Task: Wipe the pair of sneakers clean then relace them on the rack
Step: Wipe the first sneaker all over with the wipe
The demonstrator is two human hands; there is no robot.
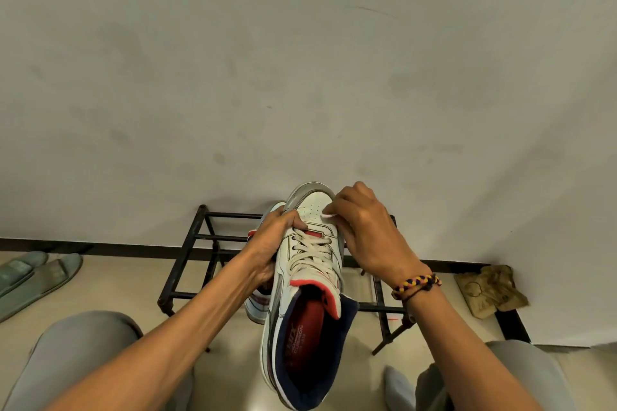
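Observation:
A white sneaker (309,280) with red and navy trim and white laces hangs in the air over the black metal rack (200,237), toe pointing away from me. My left hand (270,243) grips its left side near the laces. My right hand (364,227) pinches a small white wipe (326,215) against the toe cap. The second sneaker (257,305) stands on the rack behind my left hand, mostly hidden.
A pair of green slippers (33,274) lies on the floor at the left. A crumpled brownish cloth (490,289) lies by the wall at the right. My grey-trousered knees frame the bottom. A plain wall rises behind the rack.

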